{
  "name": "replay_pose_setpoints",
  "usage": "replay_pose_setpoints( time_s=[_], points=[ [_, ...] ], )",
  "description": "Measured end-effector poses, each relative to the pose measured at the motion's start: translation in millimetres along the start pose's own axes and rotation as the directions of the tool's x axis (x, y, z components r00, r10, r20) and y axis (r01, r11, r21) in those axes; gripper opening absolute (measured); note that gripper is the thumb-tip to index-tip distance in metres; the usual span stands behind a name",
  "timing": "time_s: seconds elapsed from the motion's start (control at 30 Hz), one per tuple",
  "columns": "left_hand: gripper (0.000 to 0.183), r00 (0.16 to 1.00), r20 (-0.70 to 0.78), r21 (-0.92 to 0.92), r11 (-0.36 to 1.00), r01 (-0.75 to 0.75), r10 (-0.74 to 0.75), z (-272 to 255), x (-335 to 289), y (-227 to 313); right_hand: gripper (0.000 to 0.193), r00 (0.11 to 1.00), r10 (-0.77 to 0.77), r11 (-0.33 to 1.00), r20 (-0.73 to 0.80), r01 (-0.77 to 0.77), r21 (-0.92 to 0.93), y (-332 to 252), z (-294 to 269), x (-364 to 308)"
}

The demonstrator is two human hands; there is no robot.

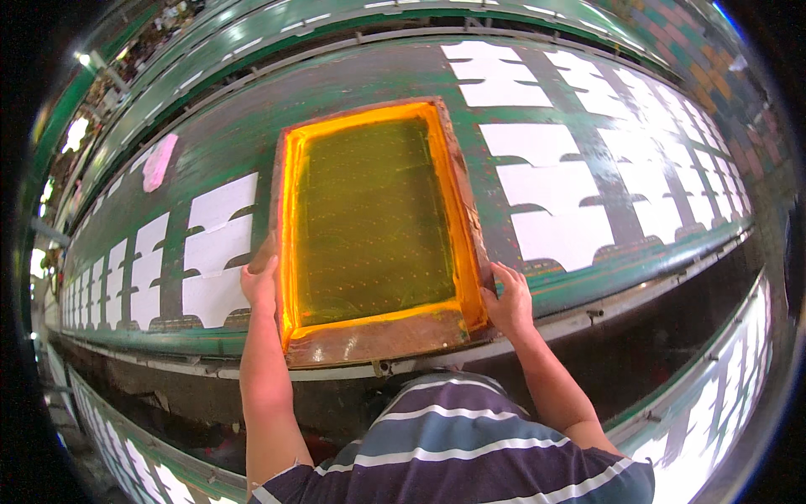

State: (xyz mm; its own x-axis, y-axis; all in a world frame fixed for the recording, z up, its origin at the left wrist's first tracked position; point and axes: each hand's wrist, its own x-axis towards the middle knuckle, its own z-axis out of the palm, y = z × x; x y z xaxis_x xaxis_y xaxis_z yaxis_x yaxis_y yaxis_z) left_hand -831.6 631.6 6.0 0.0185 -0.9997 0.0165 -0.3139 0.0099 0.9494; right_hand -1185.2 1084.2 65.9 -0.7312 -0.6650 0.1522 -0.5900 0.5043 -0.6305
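Observation:
A screen-printing frame (378,340) is in front of me over the long green table, its brown wooden sides edged inside with bright orange-yellow. Dark olive mesh (374,223) fills it, crossed by rows of small pale dots. My left hand (260,284) is closed on the left side of the frame, thumb up along the outer edge. My right hand (509,300) grips the right side near the lower corner, its fingers partly hidden behind the wood. Whether the frame rests flat on the table or is slightly raised, I cannot tell.
White cut pieces (554,197) lie in rows on the green table (222,126) to the right, and more white pieces (220,227) to the left. A pink cloth-like item (159,163) lies at the far left. A metal rail (604,309) runs along the near edge.

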Motion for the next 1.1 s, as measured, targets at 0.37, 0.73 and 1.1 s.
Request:
replay_pose_setpoints(
  time_s=[0.37, 0.73, 1.1],
  points=[
    [0.053, 0.997, 0.014, 0.15, 0.986, 0.076, -0.079, -1.5, -6.9, 16.6, 0.075, 0.986, 0.146, 0.989, 0.079, -0.144, -0.03, -5.9, 21.5, 36.4],
    [0.056, 0.989, 0.067, 0.028, 0.991, 0.128, -0.13, -8.7, 3.9, 17.6, 0.055, 0.998, 0.059, 0.994, 0.005, -0.059, 0.097, -27.5, -9.9, 44.5],
    [0.05, 0.996, 0.038, -0.083, 0.993, 0.08, -0.077, 104.3, -77.5, 84.4, 0.052, 0.985, 0.162, 0.984, -0.063, -0.156, 0.087, 73.4, -95.1, 83.8]
  ],
)
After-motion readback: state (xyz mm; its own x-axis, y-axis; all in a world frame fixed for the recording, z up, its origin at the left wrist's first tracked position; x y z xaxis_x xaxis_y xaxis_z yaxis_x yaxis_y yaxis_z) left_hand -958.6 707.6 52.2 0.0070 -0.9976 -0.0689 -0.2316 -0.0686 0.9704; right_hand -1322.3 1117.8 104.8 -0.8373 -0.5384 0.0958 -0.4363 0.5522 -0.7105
